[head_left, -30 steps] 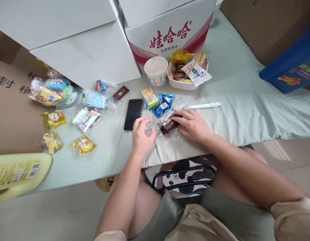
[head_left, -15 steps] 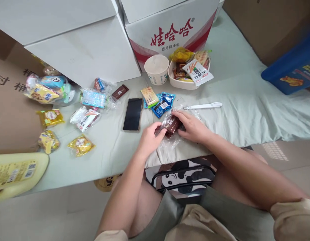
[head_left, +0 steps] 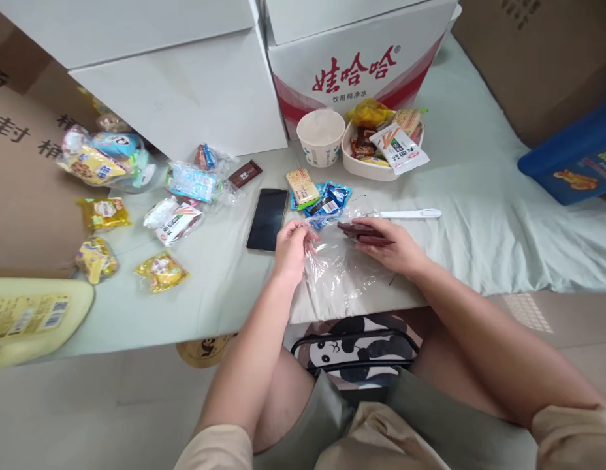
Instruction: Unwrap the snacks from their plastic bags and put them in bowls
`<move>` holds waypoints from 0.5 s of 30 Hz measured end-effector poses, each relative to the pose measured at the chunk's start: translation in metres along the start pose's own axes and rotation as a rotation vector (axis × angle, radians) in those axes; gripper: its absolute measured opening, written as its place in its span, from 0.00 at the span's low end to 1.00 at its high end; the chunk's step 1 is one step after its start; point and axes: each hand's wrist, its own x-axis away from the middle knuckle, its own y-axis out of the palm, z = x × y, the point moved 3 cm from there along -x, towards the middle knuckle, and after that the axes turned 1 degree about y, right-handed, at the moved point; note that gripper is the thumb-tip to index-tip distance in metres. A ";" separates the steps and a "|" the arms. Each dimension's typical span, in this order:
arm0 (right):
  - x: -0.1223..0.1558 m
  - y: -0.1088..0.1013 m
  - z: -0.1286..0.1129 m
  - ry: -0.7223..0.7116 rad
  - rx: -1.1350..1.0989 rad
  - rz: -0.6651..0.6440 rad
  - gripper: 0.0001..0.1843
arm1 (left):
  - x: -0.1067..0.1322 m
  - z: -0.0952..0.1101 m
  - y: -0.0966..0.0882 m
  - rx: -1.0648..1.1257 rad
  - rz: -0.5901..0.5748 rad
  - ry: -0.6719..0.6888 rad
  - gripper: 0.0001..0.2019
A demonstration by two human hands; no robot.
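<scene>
My left hand pinches the edge of a clear plastic bag, which lies crumpled on the cloth. In my right hand are brown snack packets, stacked on edge between thumb and fingers. Just beyond the hands sit blue snack packets with a cracker packet on top. A white-handled knife-like tool lies behind my right hand, its left end hidden by the plastic. Left of my left hand rests a black phone.
A paper cup and a white bowl of snacks stand before a white carton. Wrapped snacks lie scattered at the left, near another brown packet. A blue container is at right, a yellow jug at left.
The brown packets have moved right, out of the clear bag, in my right hand. My left hand has let go of them and gripped the bag, now spread flatter. The view has shifted slightly.
</scene>
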 end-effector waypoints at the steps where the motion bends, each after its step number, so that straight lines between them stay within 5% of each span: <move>1: 0.002 -0.003 0.001 0.021 -0.044 0.054 0.17 | -0.004 0.000 -0.001 0.004 0.026 0.032 0.05; 6: -0.002 -0.039 -0.001 0.109 -0.055 0.447 0.10 | -0.007 -0.004 0.001 -0.058 -0.047 0.139 0.04; 9: -0.026 -0.067 -0.016 0.144 0.134 0.572 0.20 | 0.000 -0.006 0.000 -0.129 -0.139 0.152 0.04; 11: -0.052 -0.083 -0.028 0.187 0.352 0.583 0.28 | 0.005 -0.006 -0.001 -0.156 -0.169 0.161 0.05; 15: -0.113 -0.093 -0.042 0.294 0.725 0.336 0.32 | 0.009 -0.006 -0.002 -0.185 -0.189 0.151 0.04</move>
